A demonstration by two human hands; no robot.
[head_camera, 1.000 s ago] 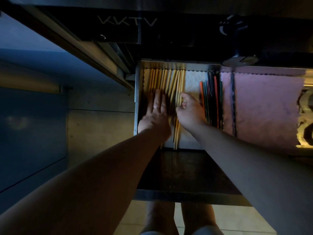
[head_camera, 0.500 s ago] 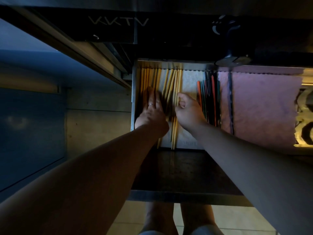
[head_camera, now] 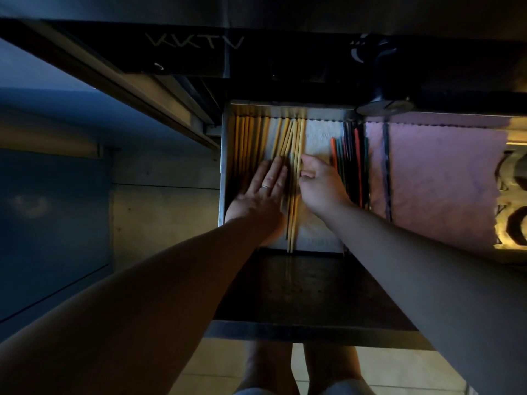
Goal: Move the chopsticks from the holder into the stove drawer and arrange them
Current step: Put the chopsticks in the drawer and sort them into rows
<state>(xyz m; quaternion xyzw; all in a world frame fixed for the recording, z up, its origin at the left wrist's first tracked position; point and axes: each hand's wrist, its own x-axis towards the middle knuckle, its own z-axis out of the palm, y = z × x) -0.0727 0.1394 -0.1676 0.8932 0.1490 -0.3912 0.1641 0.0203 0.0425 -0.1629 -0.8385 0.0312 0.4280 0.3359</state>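
The stove drawer [head_camera: 225,166] is standing pulled out beneath both hands, its steel front wall lying nearer the person than the wrists and its left wall running just left of the left hand. A pink cloth [head_camera: 439,178] is covering the drawer floor well to the right of the right hand, and a white cloth liner [head_camera: 322,138] is showing just beyond the right hand's knuckles.

The yellow chopsticks [head_camera: 296,138] are lying lengthwise in the drawer, spreading from under the left hand out past its fingertips toward the back wall; a few are running through the gap between the two hands and reaching almost to the front wall. A bundle of dark and orange chopsticks [head_camera: 356,155] is lying just right of the right hand, touching or nearly touching its outer edge.

The left hand [head_camera: 262,195] is lying flat and fully open, palm down, fingers together, pressing on the yellow chopsticks beneath it. The right hand [head_camera: 320,186] is curling loosely, fingers bent toward the thumb against the rightmost yellow sticks; whether it is actually pinching one I cannot tell.

A ring [head_camera: 265,187] is sitting on a left-hand finger.
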